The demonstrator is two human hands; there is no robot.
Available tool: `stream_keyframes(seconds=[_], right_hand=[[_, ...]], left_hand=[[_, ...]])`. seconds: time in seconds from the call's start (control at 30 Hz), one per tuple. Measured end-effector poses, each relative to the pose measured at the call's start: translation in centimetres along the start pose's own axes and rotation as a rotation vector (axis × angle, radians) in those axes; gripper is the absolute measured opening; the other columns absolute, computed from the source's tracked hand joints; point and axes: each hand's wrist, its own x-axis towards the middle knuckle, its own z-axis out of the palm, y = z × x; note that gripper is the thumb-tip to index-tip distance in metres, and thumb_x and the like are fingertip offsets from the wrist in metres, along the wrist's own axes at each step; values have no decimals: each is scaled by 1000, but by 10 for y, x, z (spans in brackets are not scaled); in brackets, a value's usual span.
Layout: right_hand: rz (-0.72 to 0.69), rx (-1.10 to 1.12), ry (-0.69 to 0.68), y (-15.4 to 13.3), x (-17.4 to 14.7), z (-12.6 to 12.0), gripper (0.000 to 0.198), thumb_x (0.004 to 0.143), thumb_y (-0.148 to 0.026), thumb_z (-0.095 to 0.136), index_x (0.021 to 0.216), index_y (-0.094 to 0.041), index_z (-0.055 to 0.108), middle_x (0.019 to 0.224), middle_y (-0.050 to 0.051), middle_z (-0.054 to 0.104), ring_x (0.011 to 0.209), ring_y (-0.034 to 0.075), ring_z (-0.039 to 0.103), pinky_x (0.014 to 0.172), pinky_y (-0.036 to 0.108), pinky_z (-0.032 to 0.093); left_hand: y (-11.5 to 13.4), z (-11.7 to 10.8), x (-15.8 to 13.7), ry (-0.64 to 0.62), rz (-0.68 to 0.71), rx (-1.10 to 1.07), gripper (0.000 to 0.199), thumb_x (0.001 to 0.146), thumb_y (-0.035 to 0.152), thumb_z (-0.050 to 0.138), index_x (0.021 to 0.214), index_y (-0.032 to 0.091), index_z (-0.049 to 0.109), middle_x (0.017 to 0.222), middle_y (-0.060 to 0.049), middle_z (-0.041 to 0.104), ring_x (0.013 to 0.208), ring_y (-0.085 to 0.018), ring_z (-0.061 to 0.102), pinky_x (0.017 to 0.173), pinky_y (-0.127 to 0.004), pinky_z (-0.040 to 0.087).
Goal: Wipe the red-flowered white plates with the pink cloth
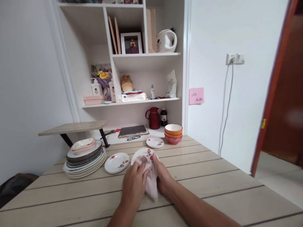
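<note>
A white plate with red flowers point(141, 152) is tilted up over the middle of the table. My right hand point(164, 173) grips its right edge, the thumb lying on the face. In my left hand point(134, 180) a pale pink cloth point(151, 186) is bunched and pressed against the plate; its loose end hangs down between my hands. The plate's lower part is hidden behind the cloth and fingers. Left of my hands lie similar flowered plates point(115, 163), stacked, and a smaller flowered pair point(155, 142) rests behind.
At the left stands a tall stack of plates point(85, 162) with pink-rimmed dishes on top. Stacked bowls point(173, 134), orange and red, sit at the back right. Behind are a red jug point(154, 119), a laptop point(133, 130), glasses point(133, 138) and a small raised shelf point(73, 126).
</note>
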Motion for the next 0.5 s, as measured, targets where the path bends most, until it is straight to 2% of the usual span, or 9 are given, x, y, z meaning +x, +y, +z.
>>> stream_keyframes(seconds=[0.1, 0.17, 0.23, 0.33, 0.43, 0.5], right_hand=[[-16, -74, -42, 0, -3, 1, 59, 84, -65, 54, 105, -12, 69, 91, 11, 76, 81, 22, 70, 78, 33, 52], [-19, -89, -42, 0, -4, 3, 58, 84, -65, 55, 108, -14, 69, 94, 10, 76, 83, 23, 70, 77, 33, 52], [-15, -64, 12, -1, -4, 6, 55, 85, -63, 55, 110, -16, 69, 98, 10, 76, 87, 23, 71, 77, 32, 52], [5, 1, 117, -4, -4, 8, 51, 88, -60, 53, 109, -16, 69, 103, 10, 75, 90, 21, 71, 75, 30, 53], [19, 17, 166, -7, -4, 7, 52, 88, -61, 52, 108, -15, 69, 103, 10, 75, 87, 21, 71, 72, 30, 53], [16, 20, 164, -7, -4, 5, 54, 87, -62, 52, 108, -16, 69, 102, 10, 75, 85, 21, 71, 72, 30, 53]], left_hand=[[-7, 2, 4, -11, 15, -87, 39, 89, 17, 52, 124, 30, 64, 109, -6, 63, 99, -21, 60, 85, -35, 47], [-12, 2, 6, -16, -23, -59, 43, 88, 14, 51, 124, 35, 63, 114, -6, 62, 102, -22, 59, 86, -36, 45], [-14, 0, 7, 0, -96, 14, 44, 89, 14, 49, 125, 36, 62, 116, -7, 61, 103, -23, 57, 86, -39, 43], [-10, -4, 6, -8, -162, 114, 40, 92, 15, 44, 124, 30, 63, 109, -9, 63, 99, -24, 59, 87, -42, 42], [-4, -7, 4, -47, -111, 143, 36, 91, 14, 44, 117, 22, 67, 103, -10, 65, 96, -24, 60, 87, -41, 43], [-3, -6, 3, -42, -82, 119, 34, 90, 13, 46, 114, 21, 68, 102, -10, 65, 95, -24, 60, 87, -40, 44]])
